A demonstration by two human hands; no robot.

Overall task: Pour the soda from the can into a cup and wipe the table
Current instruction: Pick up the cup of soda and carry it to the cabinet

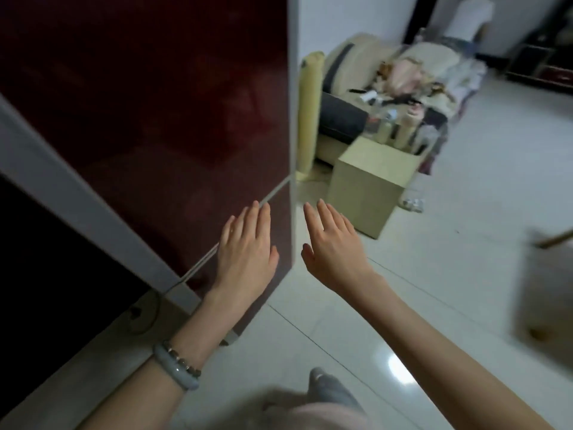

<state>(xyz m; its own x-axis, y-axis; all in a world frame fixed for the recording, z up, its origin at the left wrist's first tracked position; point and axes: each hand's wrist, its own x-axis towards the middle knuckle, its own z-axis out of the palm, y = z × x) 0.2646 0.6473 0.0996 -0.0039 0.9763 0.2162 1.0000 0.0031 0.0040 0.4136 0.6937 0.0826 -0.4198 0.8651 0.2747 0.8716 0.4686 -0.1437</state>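
No soda can, cup or cloth shows in the head view. My left hand point(246, 243) is stretched out flat with straight fingers in front of a dark red fridge point(148, 113), near the seam between its two doors. My right hand point(333, 243) is also flat and holds nothing, just right of the fridge's corner, over the floor. A pale bracelet sits on my left wrist.
A cardboard box point(369, 187) stands on the white tiled floor point(465, 212) right of the fridge. Behind it are a rolled yellow mat point(310, 113) and a cluttered sofa point(387, 88). A person point(471, 20) bends over at the far back. A blurred wooden piece point(545, 290) sits at the right edge.
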